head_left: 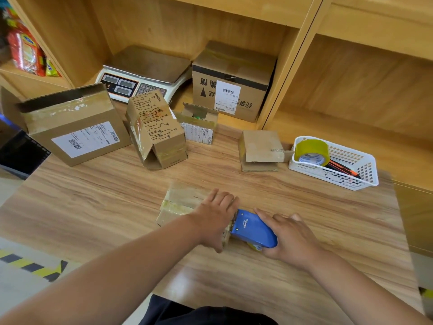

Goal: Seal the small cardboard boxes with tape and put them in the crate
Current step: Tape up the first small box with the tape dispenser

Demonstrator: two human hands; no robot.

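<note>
On the head camera I saw the small cardboard box (179, 204) lying on the worktop (105, 207), near its front middle. My left grip (216, 216) lay flat on top of the box, fingers straight, pressing down. My right grip (293, 238) was curled round the blue tape dispenser (254, 228), whose front end touched the box. A white basket (323, 177) stood well apart, to the right.

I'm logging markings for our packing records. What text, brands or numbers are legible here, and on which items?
"D40A": on the circuit-patterned box.
"deli", as far as it reads: on the blue tape dispenser.
Large dark characters, upside down: on the big box by the shelf; not clear enough to quote.
Shipping labels on the boxes: too small to read.
Keypad and displays of the scale: too blurred to read.
</note>
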